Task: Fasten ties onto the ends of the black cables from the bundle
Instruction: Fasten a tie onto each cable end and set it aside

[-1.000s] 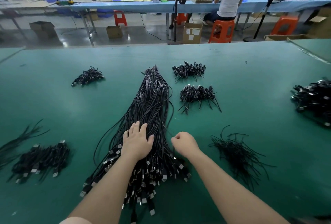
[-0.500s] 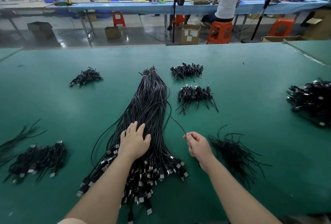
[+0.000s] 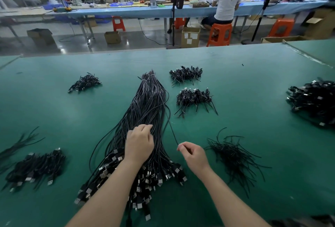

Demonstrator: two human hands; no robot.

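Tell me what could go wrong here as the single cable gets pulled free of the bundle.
1. The right hand pinches one cable that runs back up into the bundle; it may snag and drag neighbouring cables out of line.
2. The left hand rests on the bundle with curled fingertips, so the hold may be light and the bundle could shift.
3. The loose ties lie just right of the right hand and could be swept aside.

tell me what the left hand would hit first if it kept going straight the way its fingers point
The left hand lies on the cable bundle, fingers pointing away up its length. Going straight on, it would probably just meet more of the bundle's black cables, up to the white tie near the far end. Its height above them is unclear.
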